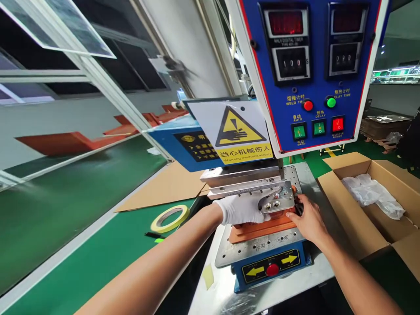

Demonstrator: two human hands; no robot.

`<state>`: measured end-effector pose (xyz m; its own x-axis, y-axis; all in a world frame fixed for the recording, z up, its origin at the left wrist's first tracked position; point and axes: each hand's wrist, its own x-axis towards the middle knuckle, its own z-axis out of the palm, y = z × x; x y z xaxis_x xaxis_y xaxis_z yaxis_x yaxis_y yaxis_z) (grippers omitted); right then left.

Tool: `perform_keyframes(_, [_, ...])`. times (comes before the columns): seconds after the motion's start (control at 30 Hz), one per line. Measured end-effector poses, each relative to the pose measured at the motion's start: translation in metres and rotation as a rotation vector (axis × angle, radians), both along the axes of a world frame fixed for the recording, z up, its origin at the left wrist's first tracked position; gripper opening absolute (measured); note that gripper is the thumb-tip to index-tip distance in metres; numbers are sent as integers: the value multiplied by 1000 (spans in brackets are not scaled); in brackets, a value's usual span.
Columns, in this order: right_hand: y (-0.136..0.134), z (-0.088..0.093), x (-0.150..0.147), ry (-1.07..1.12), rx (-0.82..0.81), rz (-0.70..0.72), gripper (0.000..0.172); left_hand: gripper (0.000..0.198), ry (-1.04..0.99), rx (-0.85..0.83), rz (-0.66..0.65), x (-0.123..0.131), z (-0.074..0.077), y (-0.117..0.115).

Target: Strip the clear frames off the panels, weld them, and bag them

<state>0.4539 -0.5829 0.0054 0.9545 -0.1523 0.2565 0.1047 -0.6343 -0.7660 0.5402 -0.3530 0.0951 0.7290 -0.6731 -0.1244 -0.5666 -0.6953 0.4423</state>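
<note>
My left hand (244, 209), in a white glove, reaches into the press from the left. Its fingers run behind a metal plate with holes (282, 202) and are mostly hidden, so what they hold does not show. Beneath the glove lies an orange-brown block (262, 228) on the steel base plate (244, 253) of the press. Bare and curled, my right hand (311, 218) grips the block's right end, thumb in front and fingers behind. A small dark part (299, 209) shows between thumb and fingers. The metal press head (243, 175) is just above my left hand.
A blue control panel (316, 92) with timers overhangs at the upper right. A warning sign (229, 131) hangs in front of the press. Yellow tape (187, 213) lies left on the green surface near cardboard (157, 186). An open carton (348, 210) holding plastic stands right.
</note>
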Motion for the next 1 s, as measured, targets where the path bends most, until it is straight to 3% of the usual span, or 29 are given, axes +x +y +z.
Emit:
perform_keyframes(0.1, [0,0,0,13,-11,-5,51,93,-22,-12,-31,3,1,-9])
perform_keyframes(0.3, [-1,1,0,21,2,6,49,99,-166,131,-138,3,3,-20])
perform_keyframes(0.57, [-1,-1,0,-2,4,3,49,85,-55,-83,-222,-1,-3,-30])
perform_keyframes(0.67, [0,1,0,0,-6,-1,50,90,-21,-87,-197,2,-2,-33])
perform_keyframes(0.8, [2,2,-1,-12,-18,-5,48,102,-79,42,-133,6,1,-31])
perform_keyframes(1.0, [3,-3,-2,-43,-32,5,48,98,-120,37,-60,3,2,-33])
